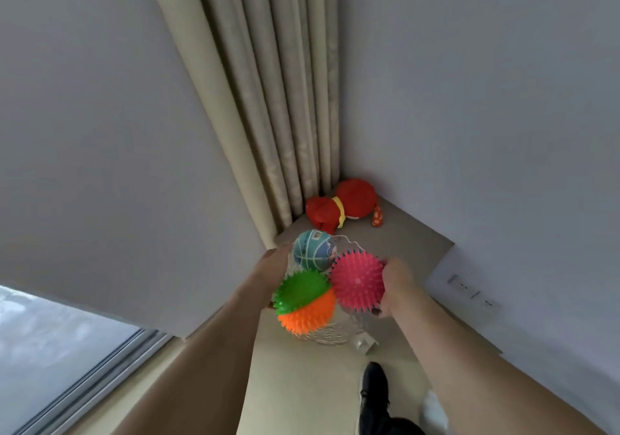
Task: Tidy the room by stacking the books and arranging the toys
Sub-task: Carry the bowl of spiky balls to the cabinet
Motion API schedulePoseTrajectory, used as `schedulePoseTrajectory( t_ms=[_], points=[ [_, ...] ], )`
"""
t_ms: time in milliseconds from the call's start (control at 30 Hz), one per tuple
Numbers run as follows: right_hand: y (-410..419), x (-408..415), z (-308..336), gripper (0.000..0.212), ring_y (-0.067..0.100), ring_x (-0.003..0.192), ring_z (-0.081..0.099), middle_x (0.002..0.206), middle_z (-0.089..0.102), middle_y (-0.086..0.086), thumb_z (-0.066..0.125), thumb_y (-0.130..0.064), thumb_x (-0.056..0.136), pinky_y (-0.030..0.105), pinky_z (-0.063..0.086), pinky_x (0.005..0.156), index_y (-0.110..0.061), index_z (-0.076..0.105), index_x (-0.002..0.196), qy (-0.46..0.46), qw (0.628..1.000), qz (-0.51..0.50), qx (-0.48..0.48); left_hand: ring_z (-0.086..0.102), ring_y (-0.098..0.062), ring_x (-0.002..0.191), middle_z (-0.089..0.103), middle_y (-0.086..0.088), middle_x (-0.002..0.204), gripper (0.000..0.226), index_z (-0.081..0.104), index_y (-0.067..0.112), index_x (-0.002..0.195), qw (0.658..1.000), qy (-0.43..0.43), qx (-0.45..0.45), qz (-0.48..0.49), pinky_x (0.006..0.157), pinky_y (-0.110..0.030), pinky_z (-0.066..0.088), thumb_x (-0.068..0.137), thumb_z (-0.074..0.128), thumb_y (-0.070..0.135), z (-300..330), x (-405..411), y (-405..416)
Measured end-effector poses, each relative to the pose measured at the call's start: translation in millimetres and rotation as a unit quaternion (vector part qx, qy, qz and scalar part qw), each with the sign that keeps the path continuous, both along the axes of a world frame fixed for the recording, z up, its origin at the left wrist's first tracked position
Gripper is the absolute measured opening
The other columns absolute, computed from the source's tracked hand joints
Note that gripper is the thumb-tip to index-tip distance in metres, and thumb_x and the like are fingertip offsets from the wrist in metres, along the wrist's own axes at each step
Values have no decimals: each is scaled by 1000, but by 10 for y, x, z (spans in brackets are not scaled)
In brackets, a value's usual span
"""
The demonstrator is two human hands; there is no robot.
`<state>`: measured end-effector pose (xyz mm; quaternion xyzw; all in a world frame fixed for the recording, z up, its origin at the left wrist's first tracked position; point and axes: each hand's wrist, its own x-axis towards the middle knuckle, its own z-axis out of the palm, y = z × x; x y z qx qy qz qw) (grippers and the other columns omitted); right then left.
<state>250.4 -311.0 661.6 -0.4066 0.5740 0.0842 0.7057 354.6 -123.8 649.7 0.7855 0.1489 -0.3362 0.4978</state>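
Observation:
Both my hands hold a clear glass bowl (349, 325) by its rim, above a beige ledge. My left hand (273, 261) grips the left rim and my right hand (396, 283) grips the right rim. Three toy balls sit in the bowl: a blue-green mini basketball (310, 250) at the back, a pink spiky ball (357, 280) on the right, and a green-and-orange spiky ball (303, 300) at the front left. A red plush toy (345, 204) with a yellow band lies in the corner of the ledge beyond the bowl.
Beige curtains (268, 99) hang down into the corner behind the plush toy. The ledge (412, 233) runs between two white walls. A wall socket (469, 292) sits on the right. A window (60, 340) is at the lower left. My dark shoe (374, 387) stands on the floor below.

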Motion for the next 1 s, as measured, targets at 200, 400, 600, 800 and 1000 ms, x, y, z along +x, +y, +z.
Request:
schedulePoseTrajectory(
  t_ms=[200, 400, 600, 800, 1000],
  points=[
    [-1088, 558, -422, 40, 31, 101, 61, 125, 60, 18, 31, -22, 104, 43, 55, 67, 2, 55, 124, -50, 997, -54, -28, 59, -33, 118, 58, -2, 123, 51, 53, 33, 128, 998, 50, -16, 36, 92, -43, 52, 91, 48, 67, -191, 304, -1108],
    [-1840, 939, -1118, 32, 34, 96, 63, 120, 60, 24, 32, -21, 104, 46, 55, 78, -6, 61, 106, -9, 992, -86, -95, 60, -31, 114, 61, -8, 130, 83, 54, 32, 135, 998, 27, 14, 63, 103, -51, 48, 67, 46, 79, -898, 624, -1970],
    [-2449, 1116, -2097, 44, 25, 95, 56, 103, 57, 6, 21, -28, 103, 41, 50, 75, -4, 56, 109, 77, 979, -159, -106, 58, -34, 118, 56, -13, 135, 63, 44, 26, 146, 997, 54, 39, 46, 107, -45, 43, 97, 39, 65, -1840, 867, -2713],
    [-2770, 1244, -2649, 47, 32, 108, 55, 128, 57, 11, 29, -30, 94, 42, 45, 85, -15, 49, 134, 63, 961, -184, -197, 39, -30, 142, 40, -7, 155, 60, 38, 23, 152, 999, 31, 34, 6, 113, -39, 30, 104, 30, 57, -2471, 1068, -3130],
    [-2888, 1294, -2865, 42, 27, 108, 52, 127, 55, 7, 35, -28, 100, 34, 36, 82, -10, 47, 137, 48, 959, -156, -234, 30, -28, 146, 32, -5, 161, 53, 35, 30, 153, 999, 17, 39, -13, 119, -43, 22, 105, 28, 52, -2752, 1083, -3332]
  ],
)
